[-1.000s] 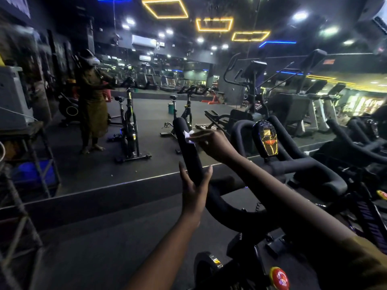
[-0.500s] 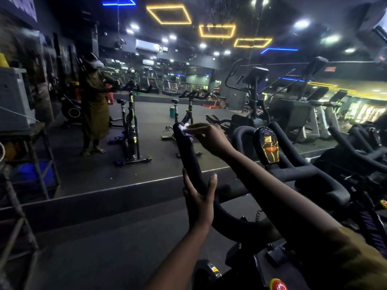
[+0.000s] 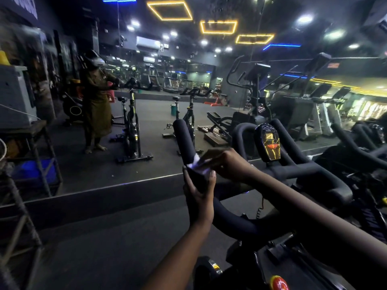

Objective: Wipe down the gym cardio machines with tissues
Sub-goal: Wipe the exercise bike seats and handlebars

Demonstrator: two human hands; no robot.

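- While its fingers curl over a white tissue (image 3: 196, 162), right hand (image 3: 227, 164) presses it onto the black handlebar grip (image 3: 184, 137), partway up.
- Left hand (image 3: 199, 193) wraps the same grip directly under the tissue, thumb on one side, fingers on the other.
- Tissue sits between the two hands, mostly hidden under the right fingers, touching the grip.
- Bike console (image 3: 269, 143) stands just beyond the right wrist, apart from both hands.
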